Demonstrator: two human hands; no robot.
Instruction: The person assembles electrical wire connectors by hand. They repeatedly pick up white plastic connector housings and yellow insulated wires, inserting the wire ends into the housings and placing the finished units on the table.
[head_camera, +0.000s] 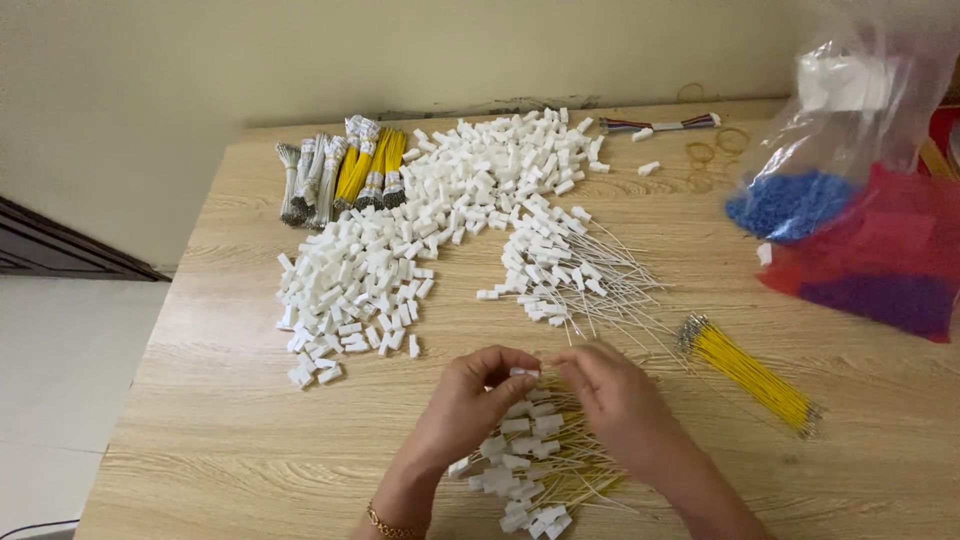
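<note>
Nearest: finished pile of yellow wires with white connectors (530, 465) on the wooden surface (220, 440), directly under both hands. Left hand (470, 395) pinched closed on a small white connector housing (524, 373); right hand (610, 390) meets it with fingertips closed, apparently on a thin wire end, too fine to confirm. Risks, as judged: a wire seated crooked or half-way, since fingers hide the joint; wrists dragging the pile beneath and tangling leads; loose housings (400, 250) and the loose yellow wire bundle (750, 375) getting nudged toward the edge.
</note>
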